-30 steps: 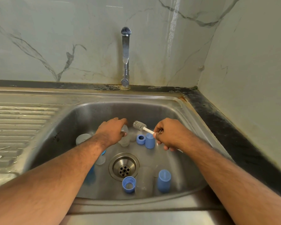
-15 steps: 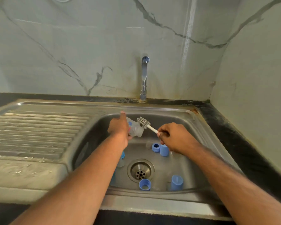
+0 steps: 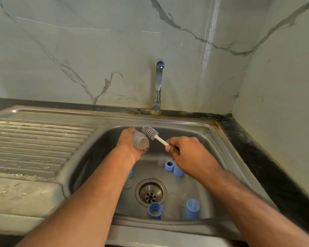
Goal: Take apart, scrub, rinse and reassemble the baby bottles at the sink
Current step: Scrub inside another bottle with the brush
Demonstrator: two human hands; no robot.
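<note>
Over the stainless steel sink basin [image 3: 100,148], the left hand [image 3: 130,148] grips a clear plastic baby bottle body [image 3: 141,142], its open mouth turned toward the camera. The right hand [image 3: 187,154] pinches the white handle of a grey ribbed silicone bottle brush [image 3: 151,133], the bristled head just beside the bottle's mouth (touching or not, I cannot tell). On the basin floor around the round metal drain [image 3: 150,193] lie a blue ring collar [image 3: 169,165], a blue cap [image 3: 178,171], an open blue collar [image 3: 155,210] and a tall blue cap [image 3: 192,209]. A chrome tap [image 3: 159,82] stands behind.
</note>
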